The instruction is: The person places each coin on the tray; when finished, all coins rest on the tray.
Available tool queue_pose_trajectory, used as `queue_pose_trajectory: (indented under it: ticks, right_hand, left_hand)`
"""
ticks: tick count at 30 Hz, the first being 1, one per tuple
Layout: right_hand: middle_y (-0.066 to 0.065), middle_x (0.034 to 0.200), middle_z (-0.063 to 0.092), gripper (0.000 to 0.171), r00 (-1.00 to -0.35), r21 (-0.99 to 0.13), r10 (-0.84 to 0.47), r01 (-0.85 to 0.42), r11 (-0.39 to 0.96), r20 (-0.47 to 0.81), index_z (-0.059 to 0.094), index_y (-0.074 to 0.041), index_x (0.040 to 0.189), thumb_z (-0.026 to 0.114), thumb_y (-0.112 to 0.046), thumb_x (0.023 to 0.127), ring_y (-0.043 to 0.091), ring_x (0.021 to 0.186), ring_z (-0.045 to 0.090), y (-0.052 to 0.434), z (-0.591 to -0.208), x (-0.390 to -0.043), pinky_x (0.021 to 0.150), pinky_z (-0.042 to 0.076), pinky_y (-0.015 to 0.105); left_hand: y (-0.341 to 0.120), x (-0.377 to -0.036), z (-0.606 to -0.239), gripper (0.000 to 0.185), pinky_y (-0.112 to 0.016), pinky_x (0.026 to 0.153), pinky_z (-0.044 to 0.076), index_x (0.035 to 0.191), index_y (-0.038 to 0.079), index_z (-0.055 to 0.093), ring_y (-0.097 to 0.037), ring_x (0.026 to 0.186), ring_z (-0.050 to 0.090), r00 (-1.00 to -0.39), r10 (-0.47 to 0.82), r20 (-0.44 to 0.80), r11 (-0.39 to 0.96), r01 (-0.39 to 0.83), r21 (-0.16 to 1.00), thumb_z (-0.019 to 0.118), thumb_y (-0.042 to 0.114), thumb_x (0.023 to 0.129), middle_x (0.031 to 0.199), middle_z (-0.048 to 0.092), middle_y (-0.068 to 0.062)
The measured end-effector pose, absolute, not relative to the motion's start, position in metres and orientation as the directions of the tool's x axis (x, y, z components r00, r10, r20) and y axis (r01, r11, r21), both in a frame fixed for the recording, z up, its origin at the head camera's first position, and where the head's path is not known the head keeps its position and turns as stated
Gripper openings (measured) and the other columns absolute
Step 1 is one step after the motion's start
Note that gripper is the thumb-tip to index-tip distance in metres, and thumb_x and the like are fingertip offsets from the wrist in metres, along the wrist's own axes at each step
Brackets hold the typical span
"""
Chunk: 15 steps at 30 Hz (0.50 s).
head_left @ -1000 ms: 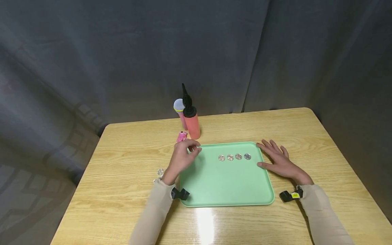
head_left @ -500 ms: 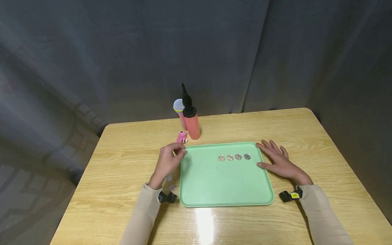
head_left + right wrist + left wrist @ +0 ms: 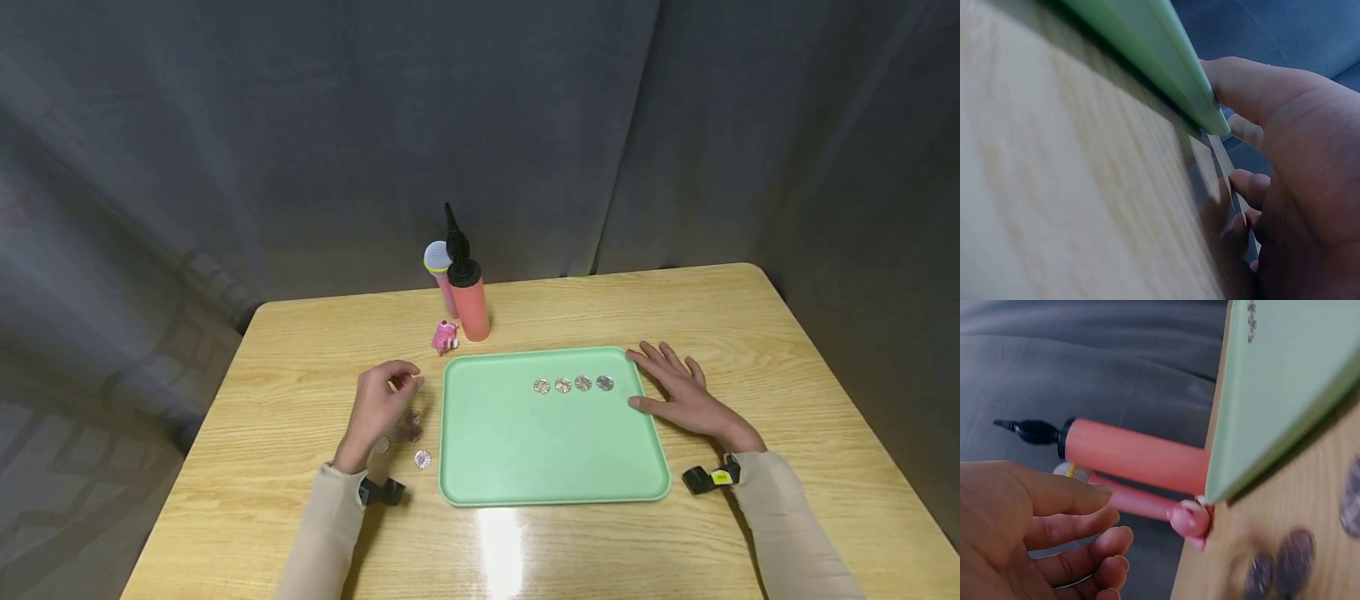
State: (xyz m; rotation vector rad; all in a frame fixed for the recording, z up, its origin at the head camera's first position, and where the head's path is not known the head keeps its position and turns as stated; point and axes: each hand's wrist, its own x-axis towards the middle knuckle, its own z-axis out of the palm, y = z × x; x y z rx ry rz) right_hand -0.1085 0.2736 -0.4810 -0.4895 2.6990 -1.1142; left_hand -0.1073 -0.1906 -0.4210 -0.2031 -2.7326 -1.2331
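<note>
Coins (image 3: 412, 432) are lying loose on the table (image 3: 300, 350) at about 9 o'clock from the green tray (image 3: 540, 450), just off its left rim; one more (image 3: 423, 458) is sitting nearest the tray's near-left corner. Four coins (image 3: 573, 384) are lined up in a row on the tray toward 1 o'clock. Left hand (image 3: 378, 408) is hovering over the loose coins, fingers loosely curled and holding nothing that shows; the wrist view confirms bent, empty fingers (image 3: 1079, 531). Right hand (image 3: 678, 392) is resting flat at the tray's right edge, fingers spread, thumb against the rim. Judged step: reaching for the next coin to add to the row. Next move is calling for a fine fingertip pinch on a thin flat disc. Pink pump (image 3: 468, 296), microphone (image 3: 437, 262) and small pink figure (image 3: 445, 336) are standing at 11 o'clock.
</note>
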Motion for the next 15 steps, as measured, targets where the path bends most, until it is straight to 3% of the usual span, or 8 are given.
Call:
queue_pose_trajectory:
  ticks: [10,15]
  right_hand:
    - [0.027,0.166,0.011,0.077,-0.929,-0.700,-0.366,-0.225,0.677,-0.055,0.027,-0.016,0.159,0.066,-0.035,0.094,0.050,0.154,-0.006,0.274,-0.480,-0.108,0.113,-0.011,0.072]
    - [0.027,0.166,0.011,0.078,-0.930,-0.698,-0.363,-0.225,0.680,-0.054,0.028,-0.016,0.158,0.067,-0.035,0.094,0.050,0.154,-0.006,0.274,-0.481,-0.109,0.113,-0.011,0.072]
  left_hand:
    - [-0.217,-0.101,-0.438,0.011,-0.017,0.065,0.046,0.094,-0.006,0.074,-0.012,0.069,0.057,-0.985,0.021,0.169,0.691,0.136,0.710,0.072,-0.003,0.083,0.077,0.069,-0.015]
    - [-0.229,-0.095,-0.447,0.011,-0.017,0.063,0.046,0.095,-0.005,0.073,-0.011,0.069,0.056,-0.993,0.010,0.121,0.703,0.093,0.705,0.071,0.000,0.086,0.080,0.070,-0.015]
